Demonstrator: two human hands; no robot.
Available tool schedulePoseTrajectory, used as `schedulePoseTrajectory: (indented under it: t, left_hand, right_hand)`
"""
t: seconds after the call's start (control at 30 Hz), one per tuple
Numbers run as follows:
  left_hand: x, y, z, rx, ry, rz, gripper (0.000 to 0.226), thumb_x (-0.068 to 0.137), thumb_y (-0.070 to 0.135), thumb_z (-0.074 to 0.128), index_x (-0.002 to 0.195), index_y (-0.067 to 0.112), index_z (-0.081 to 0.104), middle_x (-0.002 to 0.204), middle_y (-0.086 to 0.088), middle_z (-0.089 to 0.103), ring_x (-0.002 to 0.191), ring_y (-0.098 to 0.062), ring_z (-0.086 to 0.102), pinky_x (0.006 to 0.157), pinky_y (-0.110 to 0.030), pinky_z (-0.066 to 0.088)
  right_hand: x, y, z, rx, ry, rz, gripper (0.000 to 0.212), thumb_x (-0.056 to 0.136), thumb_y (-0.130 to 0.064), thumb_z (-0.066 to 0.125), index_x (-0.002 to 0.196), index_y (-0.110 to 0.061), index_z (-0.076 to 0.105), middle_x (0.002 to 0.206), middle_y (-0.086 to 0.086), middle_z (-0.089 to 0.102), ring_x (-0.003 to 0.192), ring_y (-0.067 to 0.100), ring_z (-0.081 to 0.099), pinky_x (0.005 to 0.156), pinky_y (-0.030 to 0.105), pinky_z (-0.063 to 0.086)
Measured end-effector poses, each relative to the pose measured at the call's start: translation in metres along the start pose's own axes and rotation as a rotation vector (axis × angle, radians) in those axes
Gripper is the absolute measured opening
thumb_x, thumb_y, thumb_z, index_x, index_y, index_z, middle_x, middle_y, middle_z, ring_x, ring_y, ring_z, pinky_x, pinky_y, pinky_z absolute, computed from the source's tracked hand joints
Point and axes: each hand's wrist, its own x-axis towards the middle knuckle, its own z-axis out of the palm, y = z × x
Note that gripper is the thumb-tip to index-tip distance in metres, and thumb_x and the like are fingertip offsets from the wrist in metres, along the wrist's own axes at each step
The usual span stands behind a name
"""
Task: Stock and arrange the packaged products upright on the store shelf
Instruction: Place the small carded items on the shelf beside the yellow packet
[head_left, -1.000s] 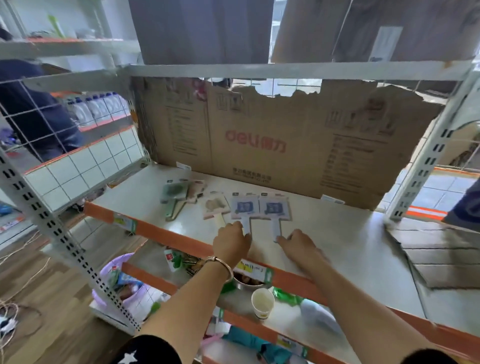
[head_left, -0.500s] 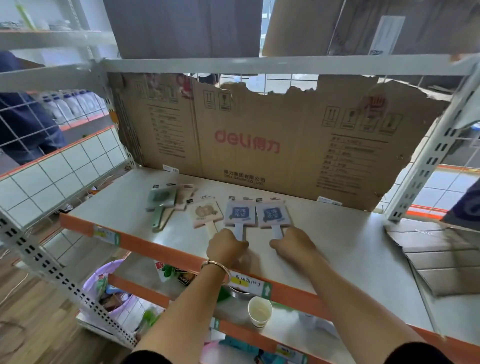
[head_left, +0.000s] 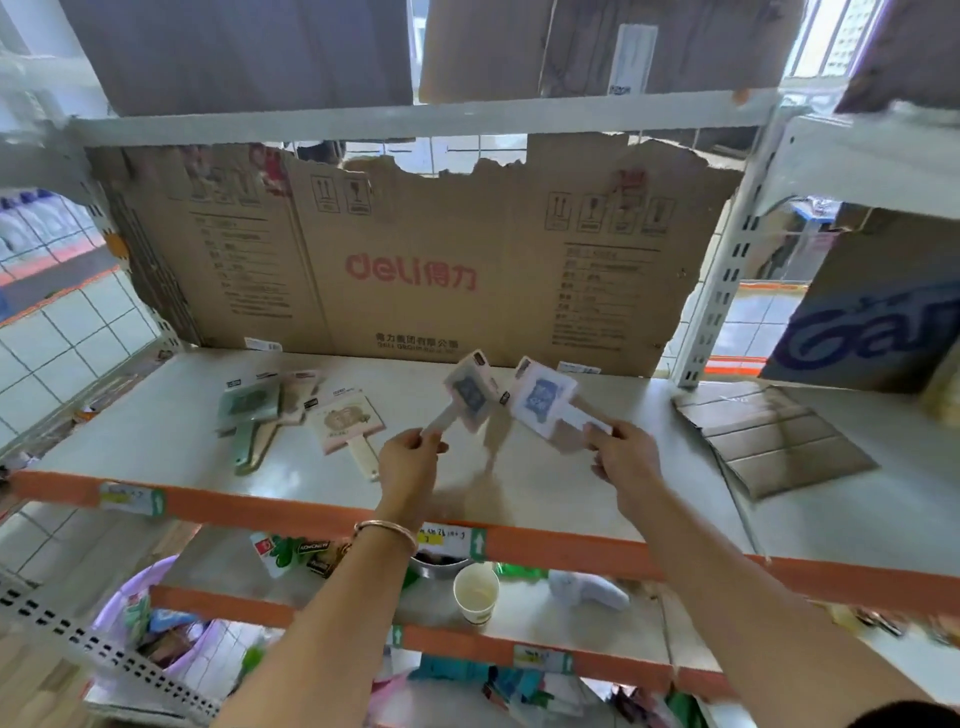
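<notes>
My left hand (head_left: 408, 460) pinches the white handle of a blue-printed packaged paddle (head_left: 467, 392), lifted and tilted above the shelf board (head_left: 597, 488). My right hand (head_left: 626, 452) grips the handle of a second blue-printed packaged paddle (head_left: 543, 397), also raised and tilted. A beige packaged paddle (head_left: 345, 423) lies flat on the shelf to the left of my hands. Further left, a green packaged paddle (head_left: 249, 410) lies flat on top of another pack.
A torn brown cardboard sheet (head_left: 415, 249) stands along the shelf's back. Folded cardboard (head_left: 769, 436) lies on the shelf at the right. White uprights (head_left: 722, 260) frame the bay. A paper cup (head_left: 475, 595) stands on the lower shelf, and a purple basket (head_left: 156, 618) sits lower left.
Both blue packs lay flat on the shelf with my hands at their handles. Now each hand has lifted its pack off the board and tilted it up.
</notes>
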Motion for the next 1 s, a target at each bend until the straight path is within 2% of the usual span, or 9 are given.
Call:
schedulePoseTrajectory:
  t: [0.07,0.13,0.33,0.43,0.57,0.67,0.73,0.87,1.0]
  left_hand:
    - [-0.009,0.008,0.011,-0.019,0.0,0.038,0.019,0.094,0.019,0.052,0.081,0.012,0.063,0.076,-0.001,0.064,0.068,-0.011,0.053,0.062,-0.025,0.041]
    - [-0.018,0.017,0.024,-0.042,-0.012,0.083,0.02,0.094,0.02,0.053,0.08,0.01,0.064,0.074,-0.001,0.063,0.067,-0.011,0.051,0.062,-0.027,0.04]
    - [-0.05,0.048,0.075,-0.068,-0.079,0.207,0.026,0.092,0.02,0.055,0.079,0.0,0.065,0.067,-0.001,0.061,0.063,-0.012,0.049,0.061,-0.027,0.037]
    - [-0.073,0.07,0.111,0.007,-0.125,0.301,0.024,0.093,0.023,0.055,0.078,0.007,0.065,0.066,-0.001,0.059,0.061,-0.013,0.047,0.057,-0.027,0.035]
    - [-0.11,0.103,0.165,0.129,-0.207,0.445,0.028,0.093,0.029,0.054,0.078,0.007,0.064,0.062,0.001,0.053,0.054,-0.011,0.039,0.051,-0.026,0.031]
    - [-0.14,0.119,0.208,0.167,-0.267,0.566,0.029,0.092,0.027,0.056,0.077,0.003,0.065,0.066,-0.003,0.054,0.056,-0.009,0.038,0.049,-0.014,0.03]
    - [-0.16,0.124,0.238,0.187,-0.311,0.605,0.03,0.092,0.025,0.057,0.074,0.002,0.063,0.066,-0.006,0.053,0.057,-0.011,0.038,0.052,-0.018,0.032]
    - [-0.188,0.122,0.289,0.233,-0.333,0.591,0.022,0.091,0.024,0.058,0.078,0.009,0.066,0.063,-0.001,0.053,0.058,-0.013,0.04,0.055,-0.022,0.032]
    - [-0.199,0.119,0.319,0.277,-0.267,0.572,0.015,0.088,0.022,0.063,0.089,0.009,0.071,0.074,0.002,0.056,0.068,-0.015,0.048,0.059,-0.02,0.036]
  right_hand:
    - [-0.003,-0.009,-0.023,0.112,0.075,-0.013,0.007,0.09,-0.017,0.061,0.089,-0.01,0.063,0.078,0.006,0.056,0.06,0.012,0.049,0.05,0.021,0.044]
    - [-0.007,-0.019,-0.047,0.208,0.162,-0.069,0.017,0.09,-0.017,0.061,0.074,-0.015,0.059,0.073,0.007,0.054,0.056,0.011,0.047,0.047,0.019,0.046]
    - [-0.019,-0.039,-0.118,0.173,0.36,-0.261,0.014,0.093,-0.028,0.055,0.086,-0.018,0.061,0.076,-0.002,0.061,0.068,0.011,0.059,0.062,0.026,0.052]
    - [-0.019,-0.045,-0.166,0.085,0.4,-0.338,0.015,0.095,-0.029,0.051,0.086,-0.019,0.058,0.075,-0.003,0.057,0.068,0.01,0.056,0.06,0.023,0.049]
    - [-0.01,-0.053,-0.245,-0.08,0.361,-0.475,0.026,0.094,-0.033,0.053,0.075,-0.015,0.059,0.066,0.004,0.053,0.064,0.017,0.049,0.059,0.031,0.042]
    - [-0.001,-0.057,-0.302,-0.278,0.298,-0.57,0.037,0.094,-0.033,0.052,0.08,0.0,0.06,0.067,0.016,0.054,0.063,0.023,0.047,0.059,0.033,0.04]
    - [0.006,-0.058,-0.335,-0.388,0.252,-0.609,0.037,0.094,-0.03,0.053,0.082,0.005,0.061,0.07,0.02,0.057,0.064,0.027,0.048,0.059,0.034,0.04]
    - [0.027,-0.048,-0.384,-0.567,0.16,-0.589,0.025,0.092,-0.022,0.057,0.07,-0.011,0.052,0.062,-0.003,0.047,0.069,0.019,0.047,0.062,0.03,0.035]
    - [0.05,-0.029,-0.408,-0.839,0.125,-0.533,0.015,0.091,-0.03,0.056,0.087,-0.017,0.06,0.093,0.001,0.049,0.095,0.025,0.048,0.079,0.037,0.04]
